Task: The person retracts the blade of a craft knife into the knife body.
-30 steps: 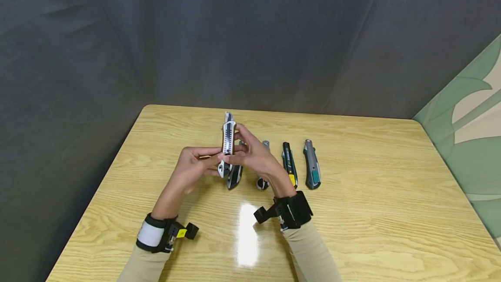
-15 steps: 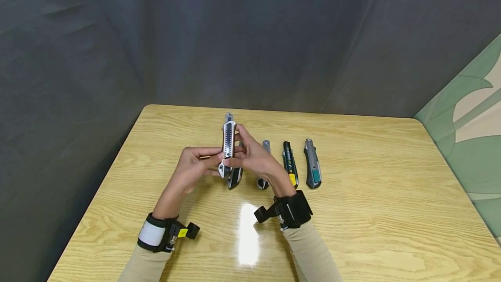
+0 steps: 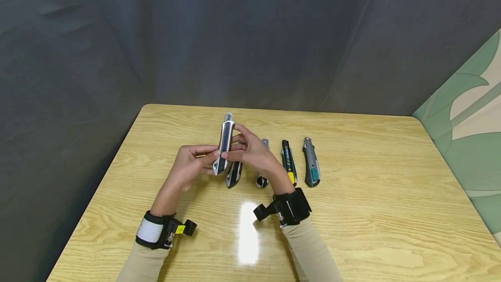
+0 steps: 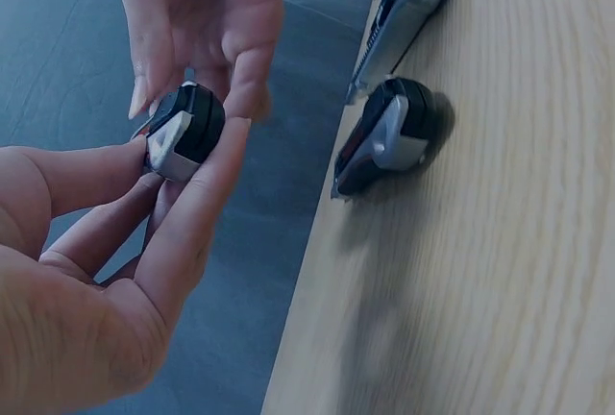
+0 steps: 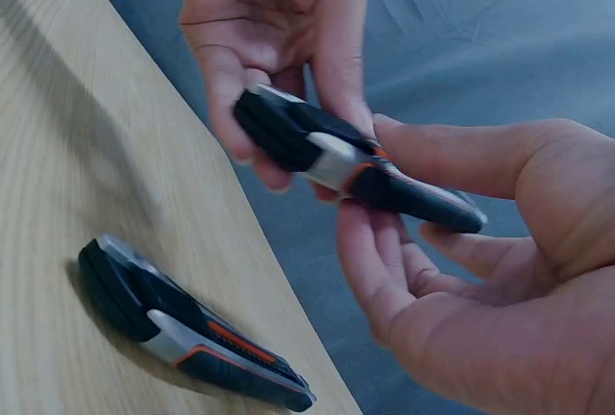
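Held up above the table, a silver and black snap-off utility knife stands between both hands, its silver tip pointing away and its rear end tilted to the left. My left hand pinches the rear part between thumb and fingers. From the other side, my right hand grips the handle, thumb on the near face. Orange trim shows along the knife in the right wrist view. A similar utility knife lies on the table just below the hands, partly hidden by them in the head view.
To the right lie a grey knife partly behind the right wrist, a black and yellow utility knife and a grey and teal one. Dark cloth hangs behind the wooden table.
Both hands keep their grip. The knife's rear end has swung slightly left and its face has turned a little. The knives on the table stay where they were.
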Demonstrator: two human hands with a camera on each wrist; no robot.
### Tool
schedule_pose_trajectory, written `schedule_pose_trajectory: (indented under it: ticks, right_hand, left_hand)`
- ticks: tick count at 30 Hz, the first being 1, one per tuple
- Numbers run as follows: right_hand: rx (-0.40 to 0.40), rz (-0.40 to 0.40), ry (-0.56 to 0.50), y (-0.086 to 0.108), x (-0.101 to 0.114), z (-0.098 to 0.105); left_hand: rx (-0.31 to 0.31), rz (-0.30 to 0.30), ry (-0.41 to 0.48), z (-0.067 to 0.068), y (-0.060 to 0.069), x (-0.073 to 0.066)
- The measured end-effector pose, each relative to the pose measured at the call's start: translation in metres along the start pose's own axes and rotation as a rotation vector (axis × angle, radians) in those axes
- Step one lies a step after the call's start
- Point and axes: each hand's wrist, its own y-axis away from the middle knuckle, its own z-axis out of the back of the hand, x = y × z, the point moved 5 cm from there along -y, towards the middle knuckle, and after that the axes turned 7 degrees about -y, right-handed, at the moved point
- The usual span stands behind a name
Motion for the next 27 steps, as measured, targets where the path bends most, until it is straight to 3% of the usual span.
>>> schedule_pose_trajectory:
  ticks: [6,15,21,27]
  right_hand:
    - [-0.049,-0.033,0.055,0.002,0.001,0.010]
    - [-0.099,-0.035,0.014,0.006,0.005,0.028]
    - [-0.129,-0.048,-0.010,0.007,0.003,0.033]
    - [-0.119,-0.042,-0.011,0.007,0.004,0.032]
  left_hand:
    - [-0.015,0.029,-0.030,0.005,-0.002,0.006]
    - [-0.067,0.121,-0.078,0.016,-0.006,0.024]
    - [-0.063,0.164,-0.107,0.019,-0.006,0.033]
    - [-0.055,0.170,-0.176,0.024,-0.006,0.040]
